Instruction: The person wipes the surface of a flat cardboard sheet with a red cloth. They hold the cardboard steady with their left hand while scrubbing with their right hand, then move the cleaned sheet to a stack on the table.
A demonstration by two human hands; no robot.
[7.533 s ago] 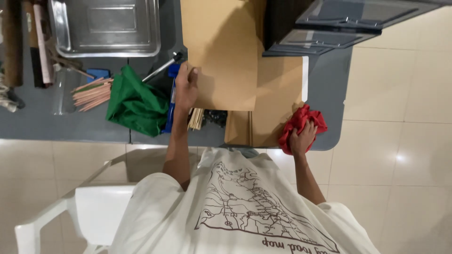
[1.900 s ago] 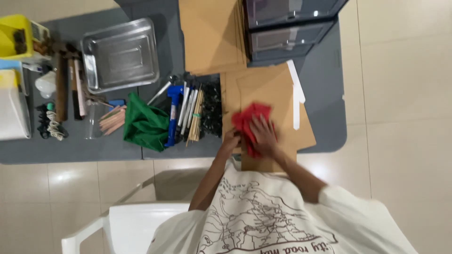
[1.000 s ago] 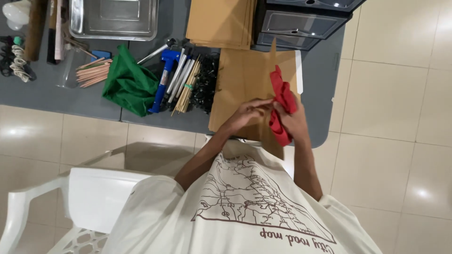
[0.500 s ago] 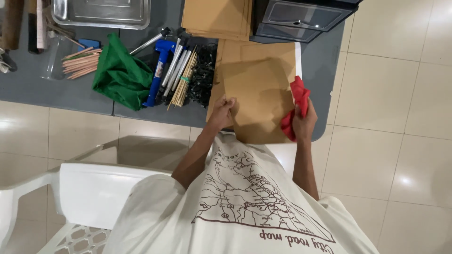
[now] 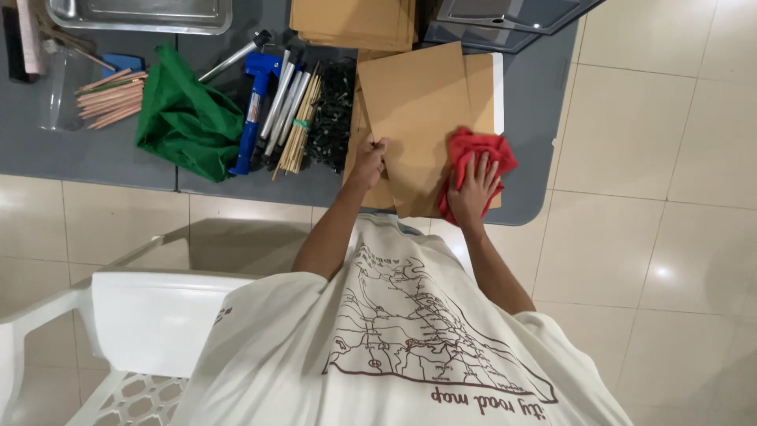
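At the far left of the grey surface (image 5: 95, 154) lie thin wooden sticks (image 5: 110, 99), next to a crumpled green cloth (image 5: 185, 118). Then come a blue tool (image 5: 254, 102), some silver rods (image 5: 284, 102), a bundle of bamboo skewers (image 5: 300, 126) and a pile of small black bits (image 5: 331, 114), all packed side by side. At the top edge sits a metal tray (image 5: 142, 12). The left hand (image 5: 369, 156) pinches the edge of a flat brown envelope (image 5: 414, 118), fingers curled shut on it, likely to keep it from sliding. More brown envelopes (image 5: 351, 20) are stacked above. The right hand (image 5: 475, 185) lies flat, fingers spread wide, pressing a red cloth (image 5: 477, 154) onto the envelope's right side.
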